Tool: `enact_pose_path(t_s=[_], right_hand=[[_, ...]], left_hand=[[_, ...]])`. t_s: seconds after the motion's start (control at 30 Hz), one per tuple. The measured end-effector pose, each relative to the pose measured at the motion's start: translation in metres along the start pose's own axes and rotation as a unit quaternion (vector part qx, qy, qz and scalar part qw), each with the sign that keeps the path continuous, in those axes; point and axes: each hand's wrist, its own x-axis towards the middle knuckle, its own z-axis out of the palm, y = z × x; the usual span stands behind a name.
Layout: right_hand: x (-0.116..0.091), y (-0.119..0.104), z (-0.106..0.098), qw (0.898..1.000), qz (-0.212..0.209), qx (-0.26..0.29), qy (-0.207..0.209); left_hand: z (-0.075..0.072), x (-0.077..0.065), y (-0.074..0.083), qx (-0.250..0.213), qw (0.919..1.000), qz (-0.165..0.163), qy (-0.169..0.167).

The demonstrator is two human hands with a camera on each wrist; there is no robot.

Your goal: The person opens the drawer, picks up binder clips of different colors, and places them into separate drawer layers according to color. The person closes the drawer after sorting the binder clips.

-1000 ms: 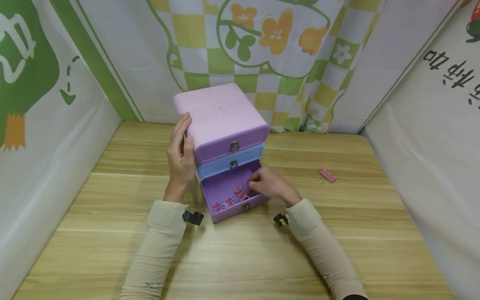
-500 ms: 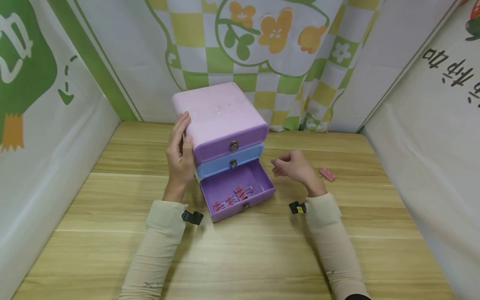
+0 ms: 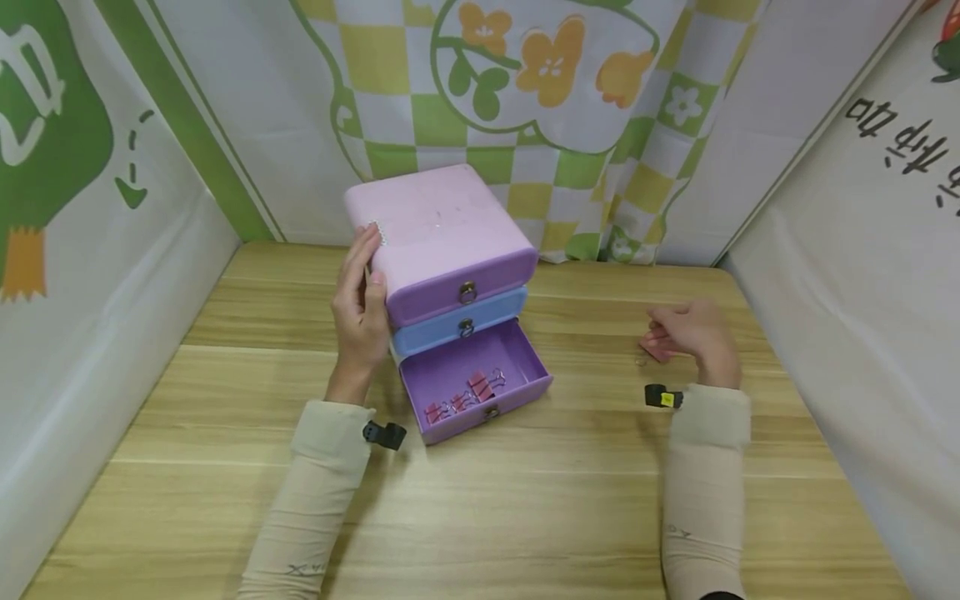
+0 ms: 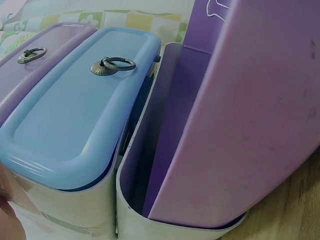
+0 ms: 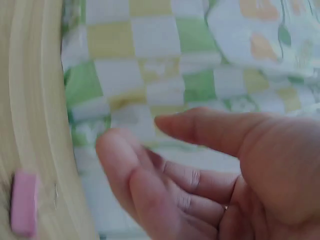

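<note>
In the head view my left hand point(image 3: 362, 312) rests along the left side of a small chest of drawers point(image 3: 442, 221) with a pale pink top, fingers straight. Its bottom purple drawer point(image 3: 536, 358) is pulled out. Several pink binder clips point(image 3: 481, 386) lie along the drawer's front. Over at the right, my right hand point(image 3: 693, 333) hovers close over a single pink binder clip point(image 3: 651, 353) on the table. The right wrist view has that clip point(image 5: 24, 204) low at the left, apart from the loosely bent fingers point(image 5: 155, 200), which hold nothing.
Above the pulled-out drawer sit a closed blue drawer point(image 4: 75, 105) and a closed purple drawer point(image 3: 465, 292), each with a ring pull. Behind the wooden table point(image 3: 525, 517) hangs a checked curtain point(image 3: 517, 183). White printed walls stand on both sides.
My right hand has left the drawer and moved right to the lone binder clip. A clip it was handling inside the drawer no longer shows there. The left hand stays put.
</note>
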Motion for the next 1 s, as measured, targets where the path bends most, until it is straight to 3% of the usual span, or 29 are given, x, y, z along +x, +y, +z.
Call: enact_pose_path(t_s=[0.2,0.3,0.4,0.53,0.63,0.73,0.87,0.93,1.0], right_hand=[[0.001,0.019,-0.014,0.996,0.043,-0.064,0.052],[0.004,0.024,-0.011,0.993,0.069,-0.085,0.053],[0.01,0.029,-0.004,0.994,0.093,-0.053,0.03],[0.018,0.034,0.008,0.992,0.119,0.032,0.003],[0.021,0.033,0.014,0.992,0.121,0.02,0.004],[0.025,0.031,0.019,0.994,0.083,-0.069,0.004],[0.031,0.026,0.027,0.986,-0.021,-0.166,-0.003],[0.034,0.022,0.033,0.983,-0.057,-0.174,-0.016],[0.036,0.017,0.039,0.987,-0.069,-0.142,-0.042]], left_hand=[[0.0,0.001,-0.001,0.004,1.0,0.004,0.006],[0.0,0.001,-0.001,0.004,0.9999,0.008,0.008],[0.0,0.001,-0.002,0.002,0.9999,0.011,0.01],[0.0,0.0,-0.002,0.002,0.9999,0.012,0.01],[0.001,0.0,-0.002,0.002,0.9999,0.013,0.009],[0.001,0.0,-0.002,0.002,0.9999,0.013,0.008],[0.001,0.0,-0.002,0.002,0.9999,0.013,0.009],[0.001,0.0,-0.002,0.002,0.9999,0.014,0.01],[0.001,0.0,-0.001,0.0,0.9998,0.015,0.011]])
